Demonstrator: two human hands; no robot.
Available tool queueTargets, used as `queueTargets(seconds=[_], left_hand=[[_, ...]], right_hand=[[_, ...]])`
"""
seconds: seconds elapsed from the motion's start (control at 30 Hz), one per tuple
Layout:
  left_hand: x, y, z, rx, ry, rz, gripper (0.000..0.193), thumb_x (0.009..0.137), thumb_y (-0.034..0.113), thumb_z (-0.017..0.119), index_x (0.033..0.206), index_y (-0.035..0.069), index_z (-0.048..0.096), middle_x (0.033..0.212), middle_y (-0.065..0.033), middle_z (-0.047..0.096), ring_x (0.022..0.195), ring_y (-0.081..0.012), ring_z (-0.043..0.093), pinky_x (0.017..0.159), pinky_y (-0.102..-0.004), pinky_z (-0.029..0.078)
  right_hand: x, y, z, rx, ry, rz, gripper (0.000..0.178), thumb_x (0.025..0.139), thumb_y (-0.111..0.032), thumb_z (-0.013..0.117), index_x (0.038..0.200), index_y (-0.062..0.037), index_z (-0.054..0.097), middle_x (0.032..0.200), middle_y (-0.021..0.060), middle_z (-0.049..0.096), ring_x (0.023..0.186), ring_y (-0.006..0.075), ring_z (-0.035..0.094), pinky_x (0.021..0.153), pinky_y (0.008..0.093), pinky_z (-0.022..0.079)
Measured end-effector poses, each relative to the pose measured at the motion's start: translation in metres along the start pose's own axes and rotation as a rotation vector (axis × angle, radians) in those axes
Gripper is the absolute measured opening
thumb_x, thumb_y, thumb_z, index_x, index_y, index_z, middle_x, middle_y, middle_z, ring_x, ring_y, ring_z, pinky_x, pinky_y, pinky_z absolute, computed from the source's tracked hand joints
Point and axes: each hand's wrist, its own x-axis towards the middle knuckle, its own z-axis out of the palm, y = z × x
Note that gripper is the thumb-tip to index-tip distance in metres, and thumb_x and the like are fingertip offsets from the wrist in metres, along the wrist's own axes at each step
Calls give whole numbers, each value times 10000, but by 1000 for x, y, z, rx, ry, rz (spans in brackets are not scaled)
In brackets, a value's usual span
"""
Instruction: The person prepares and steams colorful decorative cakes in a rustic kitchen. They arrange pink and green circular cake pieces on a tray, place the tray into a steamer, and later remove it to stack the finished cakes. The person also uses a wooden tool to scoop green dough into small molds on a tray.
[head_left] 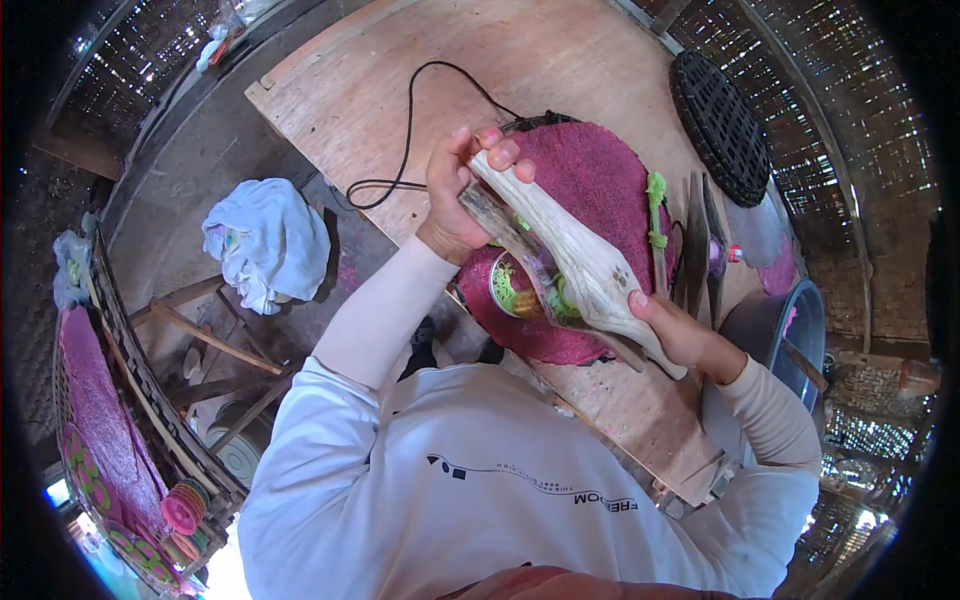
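"What's in the hands?"

"Centre of the frame: the left hand (pixel 462 178) has its fingers curled over the upper ends of a pale wooden bar (pixel 575 245) and a darker wooden bar (pixel 500 226). The right hand (pixel 682 335) clasps the pale one's lower end, thumb on top; I can't see those fingers underneath."

"What could go wrong?"

"There's bright green stuff (pixel 566 290) between the bars. If they twist against each other, it might squeeze out sideways. A slipped grip could drop the wood onto the cup (pixel 493 285), partly hidden behind the darker bar, and tip it."

"Any room to move?"

"Little toward the body: the pink round sheet (pixel 585 165) comes up to the counter (pixel 560 60) edge, so a careless pull could drag it over. Right of centre, a green-smeared stick (pixel 656 205), then flat boards (pixel 695 240) and a grey pot (pixel 750 325) could catch an elbow. The bare counter at upper middle is freest, between the black cord (pixel 410 115) and the black woven tray (pixel 720 130) at upper right."
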Motion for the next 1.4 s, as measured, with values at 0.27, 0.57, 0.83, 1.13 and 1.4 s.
queueTargets(seconds=[0.27, 0.57, 0.83, 1.13, 1.4], left_hand=[[17, -6, -5, -17, -15, 8, 269, 887, 362, 418, 694, 197, 508, 573, 72, 510, 641, -171, 524, 692, -348, 406], [17, 33, 4, 118, -44, 92, 305, 888, 369, 388, 646, 213, 489, 537, 79, 504, 556, -139, 501, 623, -319, 354], [-6, 24, 2, 45, 180, 75, 271, 876, 346, 429, 650, 205, 476, 532, 82, 482, 555, -135, 491, 647, -337, 381], [18, 13, 28, -8, -144, -191, 898, 736, 588, 561, 1351, 32, 218, 1259, -157, 411, 1203, -320, 363, 1000, -420, 296], [-14, -22, 59, 1546, -235, 49, 464, 614, 214, 752, 994, 3, 589, 924, -118, 643, 872, -241, 616, 814, -351, 449]], right_hand=[[-11, -25, -7, -271, 167, -41, 627, 866, -528, 418, 798, 57, 633, 614, 57, 565, 578, 111, 503, 544, 292, 417], [16, -33, 11, -314, 223, -158, 630, 835, -539, 471, 758, 66, 628, 544, 31, 502, 536, 92, 451, 489, 291, 375], [13, -28, 19, -278, 185, -95, 637, 833, -551, 466, 639, 41, 602, 479, 30, 470, 467, 91, 425, 424, 285, 349], [-17, 1, -1, -80, 313, -263, 572, 823, -521, 517, 764, 39, 616, 627, 15, 557, 560, 86, 488, 495, 251, 385], [-7, -25, 18, 446, 85, -353, 511, 885, -439, 453, 983, 44, 588, 831, 63, 625, 758, 130, 576, 701, 275, 458]])
